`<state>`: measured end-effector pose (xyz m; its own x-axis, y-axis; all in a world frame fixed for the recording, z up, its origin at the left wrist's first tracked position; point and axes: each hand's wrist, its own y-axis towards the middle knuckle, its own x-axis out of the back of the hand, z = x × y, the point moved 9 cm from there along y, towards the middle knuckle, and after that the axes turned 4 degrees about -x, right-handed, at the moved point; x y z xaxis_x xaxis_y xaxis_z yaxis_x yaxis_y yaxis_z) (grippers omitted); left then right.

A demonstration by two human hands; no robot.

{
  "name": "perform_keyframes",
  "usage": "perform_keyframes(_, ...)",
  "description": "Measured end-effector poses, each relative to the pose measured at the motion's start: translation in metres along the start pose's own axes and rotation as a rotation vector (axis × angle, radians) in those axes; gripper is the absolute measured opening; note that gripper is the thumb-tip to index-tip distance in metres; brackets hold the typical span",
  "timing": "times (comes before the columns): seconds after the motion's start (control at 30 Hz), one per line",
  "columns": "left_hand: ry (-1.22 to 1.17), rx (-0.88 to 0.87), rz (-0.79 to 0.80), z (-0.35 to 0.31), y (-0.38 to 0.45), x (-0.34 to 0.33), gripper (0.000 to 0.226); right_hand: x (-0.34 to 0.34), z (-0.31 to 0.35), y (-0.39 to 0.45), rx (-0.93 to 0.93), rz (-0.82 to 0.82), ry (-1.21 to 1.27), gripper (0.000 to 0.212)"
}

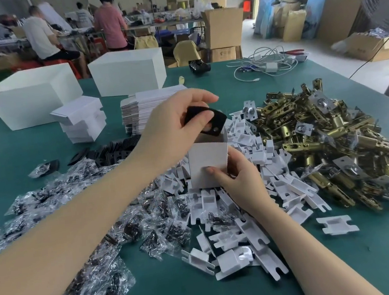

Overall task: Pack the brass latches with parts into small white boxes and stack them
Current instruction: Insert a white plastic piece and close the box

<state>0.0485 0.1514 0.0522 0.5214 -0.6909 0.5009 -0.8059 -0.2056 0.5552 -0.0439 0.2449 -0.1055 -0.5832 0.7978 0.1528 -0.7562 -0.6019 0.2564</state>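
White card forms the small box (208, 164) standing upright at the centre of the green desk (347, 263), its top open. The right hand (237, 179) grips its lower right corner, fingers and thumb clamped on the card. The left hand (181, 124), at twelve o'clock from the box, pinches a black plate (206, 121) just over the opening, fingers closed on it.

By my judgement this box is mid-fill: whether a latch is already inside cannot be seen. The brass latches (328, 141) lie heaped at three o'clock, white plastic inserts (240, 215) spread at five o'clock, bagged screws (89, 232) at eight o'clock. A short stack of closed boxes (82, 121) at ten o'clock suggests several are done; the flat box blanks (145, 109) at eleven o'clock and the large heap say most remain.
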Motion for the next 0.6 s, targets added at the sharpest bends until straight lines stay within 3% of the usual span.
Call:
perform_keyframes(0.17, 0.43, -0.128, 0.109, -0.003, 0.019, -0.019, 0.028, 0.0, 0.001, -0.001, 0.01, 0.008, 0.027, 0.043)
perform_keyframes(0.33, 0.44, -0.079, 0.122, 0.007, 0.014, -0.018, 0.018, 0.0, 0.003, -0.001, 0.021, -0.001, 0.014, 0.043)
perform_keyframes(0.6, 0.5, 0.048, 0.35, 0.023, 0.014, -0.026, 0.01, -0.001, 0.0, 0.0, 0.012, 0.001, -0.001, 0.045)
